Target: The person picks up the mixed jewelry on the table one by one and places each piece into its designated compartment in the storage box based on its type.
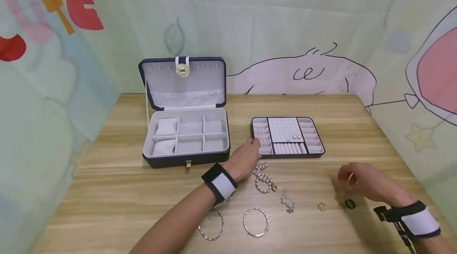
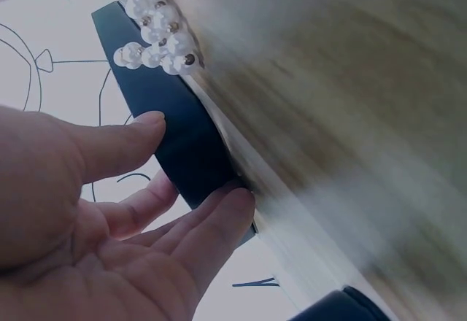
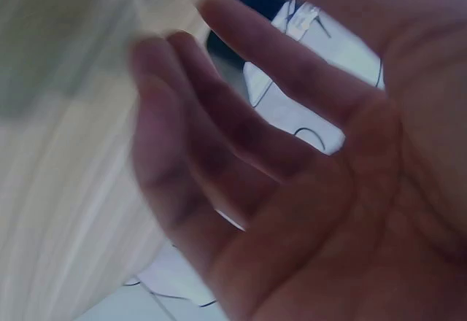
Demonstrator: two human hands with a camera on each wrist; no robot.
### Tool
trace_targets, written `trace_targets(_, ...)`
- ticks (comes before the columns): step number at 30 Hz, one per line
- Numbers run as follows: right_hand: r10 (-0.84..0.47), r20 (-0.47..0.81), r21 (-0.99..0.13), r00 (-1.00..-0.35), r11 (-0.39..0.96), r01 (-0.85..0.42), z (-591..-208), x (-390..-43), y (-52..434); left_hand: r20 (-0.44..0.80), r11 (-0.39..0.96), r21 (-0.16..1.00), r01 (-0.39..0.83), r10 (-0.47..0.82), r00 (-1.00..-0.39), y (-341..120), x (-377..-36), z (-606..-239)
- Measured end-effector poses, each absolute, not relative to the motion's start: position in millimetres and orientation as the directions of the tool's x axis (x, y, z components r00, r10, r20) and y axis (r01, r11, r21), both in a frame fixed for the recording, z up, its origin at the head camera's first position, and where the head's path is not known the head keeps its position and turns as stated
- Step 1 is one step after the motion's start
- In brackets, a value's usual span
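My left hand (image 1: 245, 158) grips the front left corner of a dark-edged jewelry tray (image 1: 314, 149). In the left wrist view, the thumb touches the upper edge of the tray's dark side wall (image 2: 191, 135) while other fingers wrap its end. Two pearl earrings (image 1: 296, 137) sit on the tray's dotted panel. Over the table at the right, my right hand (image 1: 371, 182) is loosely bent and holds nothing; its palm and fingers blur in the right wrist view. Just below it lie a black ring (image 1: 350, 204), a thin ring (image 1: 341, 208) and a gold ring (image 1: 322, 206).
An opened jewelry box (image 1: 186, 158) with six-part lining stands left of the tray, two small cushions (image 1: 166, 126) inside. In front lie a pearl strand (image 1: 263, 177), a silver chain (image 1: 287, 202) and two bangles (image 1: 256, 235). A printed cloth (image 1: 250, 27) hangs behind the table.
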State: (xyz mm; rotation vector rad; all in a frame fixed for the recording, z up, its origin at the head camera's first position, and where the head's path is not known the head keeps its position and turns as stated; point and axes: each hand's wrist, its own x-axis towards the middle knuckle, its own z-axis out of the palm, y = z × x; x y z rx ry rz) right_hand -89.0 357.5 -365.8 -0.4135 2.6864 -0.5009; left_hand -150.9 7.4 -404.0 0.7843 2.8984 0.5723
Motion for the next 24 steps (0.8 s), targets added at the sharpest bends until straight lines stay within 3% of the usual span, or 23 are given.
trace_targets(4,-0.398,-0.371,-0.427,-0.839,0.876,-0.226,-373.3,-82.5,367.5,0.015,0.802,0.368,0.470,0.500,-0.866,6.8,-150.7,-403.9)
trace_targets(8,-0.486,-0.333,-0.487,-0.808,0.823,-0.294,-382.3,-83.0,373.4,0.012,0.805,0.367,0.466,0.498,-0.867,7.3,-150.5,-403.8)
trace_targets(14,-0.542,-0.331,-0.594,-0.772,0.756,-0.276,-387.7,-88.5,380.2,0.020,0.803,0.358,0.477,0.504,-0.863,8.3,-150.3,-403.3)
trace_targets(24,-0.552,-0.318,-0.584,-0.771,0.754,-0.299,-388.6,-87.7,378.6,0.012,0.802,0.369,0.470,0.501,-0.865,7.7,-149.6,-402.0)
